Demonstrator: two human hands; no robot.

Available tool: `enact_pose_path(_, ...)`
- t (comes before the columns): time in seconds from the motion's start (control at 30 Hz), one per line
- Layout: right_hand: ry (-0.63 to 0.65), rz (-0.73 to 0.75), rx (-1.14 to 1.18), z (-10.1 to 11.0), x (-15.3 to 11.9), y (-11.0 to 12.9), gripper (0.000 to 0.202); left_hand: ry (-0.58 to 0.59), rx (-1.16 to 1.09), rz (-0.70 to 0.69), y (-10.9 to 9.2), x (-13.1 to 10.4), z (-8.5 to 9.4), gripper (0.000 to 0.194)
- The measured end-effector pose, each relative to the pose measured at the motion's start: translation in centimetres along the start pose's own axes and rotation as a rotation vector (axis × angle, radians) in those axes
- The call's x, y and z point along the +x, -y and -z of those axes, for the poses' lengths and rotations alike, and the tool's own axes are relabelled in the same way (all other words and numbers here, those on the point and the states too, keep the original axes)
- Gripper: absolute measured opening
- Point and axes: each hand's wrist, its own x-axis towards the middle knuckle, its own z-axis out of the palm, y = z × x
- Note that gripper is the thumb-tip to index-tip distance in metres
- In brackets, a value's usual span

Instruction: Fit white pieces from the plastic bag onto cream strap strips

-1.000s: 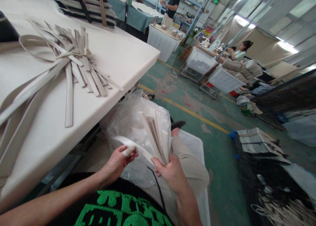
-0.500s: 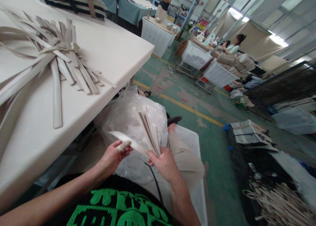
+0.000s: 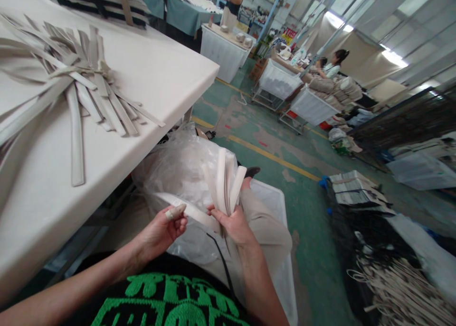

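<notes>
My right hand (image 3: 233,221) is closed around several pale fabric straps (image 3: 221,183) whose ends fan upward. One more strap (image 3: 197,214) runs leftward from it, and my left hand (image 3: 171,226) pinches that one between thumb and fingers. The left thumb has a wrapping of beige tape on it. Beneath both hands a clear plastic bag (image 3: 178,160) lies over my lap. On the white table (image 3: 171,69) to the left lies a tied bundle of similar straps (image 3: 103,86), their ends spread out.
A white plastic bin (image 3: 274,198) is beside my leg. Bundled strips (image 3: 402,288) and a tied stack (image 3: 356,190) lie on the floor at right. Wheeled bins (image 3: 281,77) stand farther off. One person (image 3: 333,67) is behind piled goods, another (image 3: 233,3) by a far table.
The straps in my right hand have fanned wider and tilted rightward. The strap between my hands bends more. The whole view has shifted slightly.
</notes>
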Motion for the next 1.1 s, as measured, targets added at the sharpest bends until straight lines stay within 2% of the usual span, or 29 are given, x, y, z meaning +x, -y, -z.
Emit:
enact_pose_path(0.07, 0.029, -0.040, 0.032, -0.2, 0.1, -0.2, 0.034, -0.018, -0.024, -0.013, -0.4, -0.2, -0.3, 0.017)
enact_pose_path(0.23, -0.079, -0.109, 0.095, 0.7, 0.0, 0.0, 0.041, -0.070, -0.076, -0.078, -1.5, 0.1, -0.1, 0.016)
enact_pose_path(0.33, 0.008, -0.111, 0.169, 0.7, -0.7, 0.4, 0.042, -0.078, -0.075, -0.049, -1.4, 0.5, 0.1, 0.016)
enact_pose_path(0.4, 0.106, -0.071, 0.221, 0.1, -1.3, 0.7, 0.047, -0.093, -0.070, -0.051, -1.0, 0.7, 0.1, 0.015)
enact_pose_path(0.47, 0.150, -0.027, 0.249, -0.7, -2.1, 1.0, 0.049, -0.107, -0.069, -0.062, -0.8, 0.8, 0.0, 0.014)
enact_pose_path(0.57, 0.140, 0.006, 0.253, -1.5, -2.8, 1.3, 0.033, -0.112, -0.059, -0.057, -0.7, 0.8, -0.1, 0.014)
enact_pose_path(0.73, 0.057, -0.004, 0.217, -0.9, -2.7, 1.0, 0.030, -0.104, -0.024, -0.042, -0.6, 0.8, -0.1, 0.018)
enact_pose_path(0.83, 0.094, -0.010, 0.231, -0.3, -2.4, 0.8, 0.034, -0.097, -0.003, -0.039, -0.5, 0.9, 0.1, 0.016)
enact_pose_path(0.97, 0.169, -0.017, 0.254, -0.4, -2.4, 1.4, 0.054, -0.090, 0.026, -0.028, -0.3, 1.1, 0.4, 0.014)
enact_pose_path(1.1, 0.176, -0.064, 0.220, -0.9, -2.5, 2.3, 0.041, -0.076, 0.039, -0.026, -0.1, 1.3, 0.8, 0.014)
